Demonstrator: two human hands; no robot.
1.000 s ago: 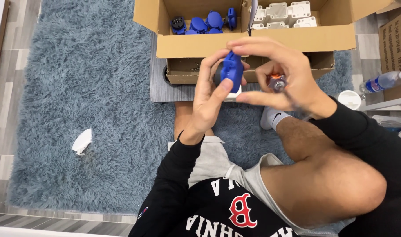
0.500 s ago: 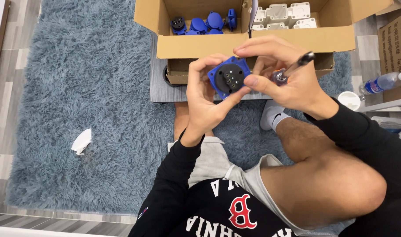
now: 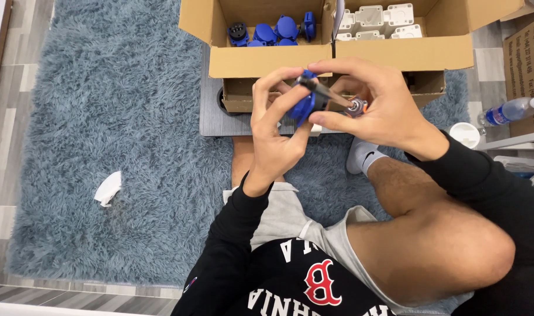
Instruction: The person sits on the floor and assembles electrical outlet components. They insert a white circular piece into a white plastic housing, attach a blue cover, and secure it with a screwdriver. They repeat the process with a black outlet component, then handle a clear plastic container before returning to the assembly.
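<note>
Shaggy blue-grey rug [image 3: 91, 117] covers most of the floor, with grey floorboards showing at the far left edge. Going left to right: a crumpled white scrap of paper [image 3: 108, 188] lies alone on the rug, well apart from everything else. Next comes the open cardboard box [image 3: 337, 55] at the top, its left compartment holding more blue plug sockets [image 3: 273, 30] and its right one white plastic housings [image 3: 375, 20].

Just in front of the box, the left hand [image 3: 273, 131] has its fingers wrapped around a blue socket part [image 3: 307, 104], thumb and forefinger pinching it tilted on edge. The right hand [image 3: 375, 108] is closed on a small screwdriver [image 3: 331, 96], its dark shaft crossing the blue part; the orange-tipped end sits against the palm side. Where the tip actually lands I can't tell, the fingers hide it.

Further right, a white cup [image 3: 464, 133] sits on the floor and a clear bottle with a blue label [image 3: 510, 110] lies on a low shelf.

Risk-wise, I'd say the part is held in mid-air with nothing bracing it, so a slipped driver tip could jab the left fingers, and any loose screw would vanish into that deep pile.
</note>
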